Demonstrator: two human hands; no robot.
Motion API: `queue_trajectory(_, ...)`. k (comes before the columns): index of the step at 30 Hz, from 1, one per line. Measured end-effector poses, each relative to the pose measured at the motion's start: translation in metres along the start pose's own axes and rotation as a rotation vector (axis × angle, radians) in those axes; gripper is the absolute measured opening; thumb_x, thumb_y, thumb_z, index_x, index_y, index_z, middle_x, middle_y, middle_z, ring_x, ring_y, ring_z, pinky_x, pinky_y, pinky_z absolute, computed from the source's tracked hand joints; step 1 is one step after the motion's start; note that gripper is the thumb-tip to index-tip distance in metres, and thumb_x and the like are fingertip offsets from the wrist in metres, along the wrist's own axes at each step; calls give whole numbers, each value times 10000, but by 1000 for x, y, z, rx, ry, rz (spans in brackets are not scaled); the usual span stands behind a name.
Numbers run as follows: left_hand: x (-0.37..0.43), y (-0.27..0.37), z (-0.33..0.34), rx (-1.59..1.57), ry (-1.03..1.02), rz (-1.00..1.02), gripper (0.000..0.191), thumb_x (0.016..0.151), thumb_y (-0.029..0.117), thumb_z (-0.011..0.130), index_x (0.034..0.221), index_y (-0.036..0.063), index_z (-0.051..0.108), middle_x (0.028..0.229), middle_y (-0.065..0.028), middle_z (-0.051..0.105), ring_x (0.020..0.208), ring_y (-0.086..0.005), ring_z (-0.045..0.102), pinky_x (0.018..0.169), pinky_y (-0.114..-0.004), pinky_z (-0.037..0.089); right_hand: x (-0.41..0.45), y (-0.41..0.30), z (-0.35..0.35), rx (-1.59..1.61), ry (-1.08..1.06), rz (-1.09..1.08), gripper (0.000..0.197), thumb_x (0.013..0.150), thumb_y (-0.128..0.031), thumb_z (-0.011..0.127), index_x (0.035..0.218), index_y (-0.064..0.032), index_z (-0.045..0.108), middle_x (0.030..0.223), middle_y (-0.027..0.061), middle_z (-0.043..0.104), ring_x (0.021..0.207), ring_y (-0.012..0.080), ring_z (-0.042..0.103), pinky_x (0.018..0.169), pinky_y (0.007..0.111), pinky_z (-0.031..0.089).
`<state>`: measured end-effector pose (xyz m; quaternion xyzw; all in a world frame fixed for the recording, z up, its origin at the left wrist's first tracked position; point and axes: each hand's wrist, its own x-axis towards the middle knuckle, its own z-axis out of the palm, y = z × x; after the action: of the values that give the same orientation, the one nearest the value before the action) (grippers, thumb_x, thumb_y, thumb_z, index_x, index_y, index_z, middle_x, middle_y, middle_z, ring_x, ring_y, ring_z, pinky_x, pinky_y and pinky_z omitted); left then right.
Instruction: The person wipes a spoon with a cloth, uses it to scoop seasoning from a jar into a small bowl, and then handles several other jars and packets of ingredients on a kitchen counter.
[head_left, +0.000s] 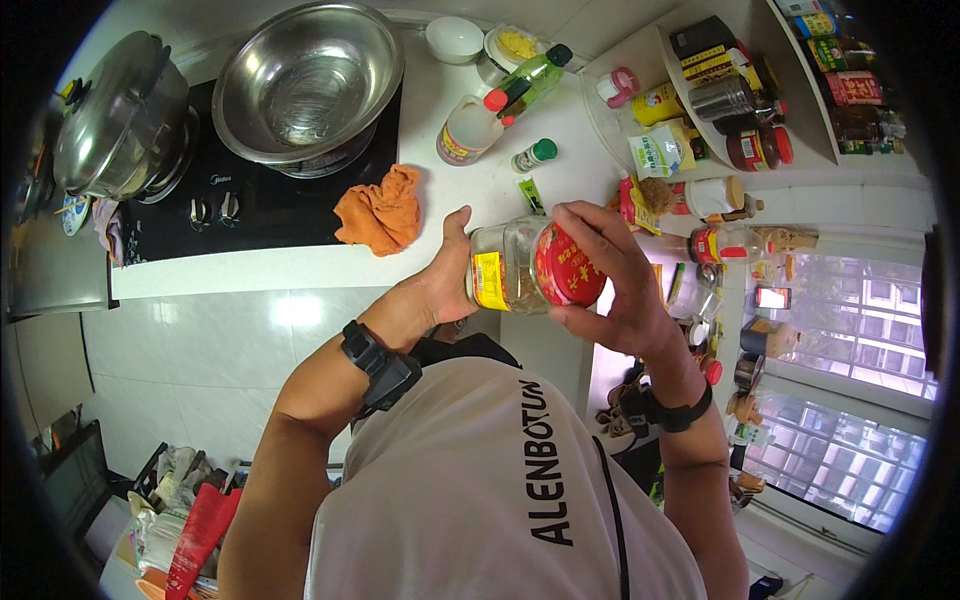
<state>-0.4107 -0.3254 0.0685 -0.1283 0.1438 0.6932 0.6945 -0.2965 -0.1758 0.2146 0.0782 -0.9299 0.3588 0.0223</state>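
Note:
A clear jar (517, 262) with a yellow label and a red printed lid (570, 264) is held on its side in front of my body. My left hand (451, 277) grips the jar's base end, its thumb up along the bottom edge. The fingers of my right hand (619, 281) are wrapped around the rim of the lid, which sits on the jar. Some brownish contents show through the wall, too unclear to name. Beyond the jar, on the white counter (442, 199), lie a green tube (531, 196) and a small green-capped shaker bottle (534, 155).
An orange cloth (381, 212) lies at the edge of the black cooktop (172, 225). On it stand a large steel basin (307, 82) and a lidded steel pot (124, 120). Plastic bottles (469, 135) stand behind the jar. Shelves (806, 82) of condiments rise at the right.

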Motion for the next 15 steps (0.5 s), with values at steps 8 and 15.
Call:
queue_trajectory(8, 2, -8, 9, 27, 11, 151, 889, 967, 701, 59, 1512, 83, 395, 1483, -167, 501, 1355, -362, 497, 1138, -540, 377, -1, 13, 18, -116, 204, 55, 798, 724, -138, 790, 1443, 6, 476, 1392, 196, 491, 1239, 335, 542, 1052, 388, 444)
queue_trajectory(15, -1, -9, 16, 164, 27, 283, 812, 998, 641, 61, 1509, 98, 384, 1450, -159, 528, 1334, -338, 522, 1117, -524, 416, -17, 35, 12, 118, 285, 185, 792, 748, -231, 768, 1448, -2, 476, 1410, 197, 484, 1252, 311, 532, 1065, 392, 428)
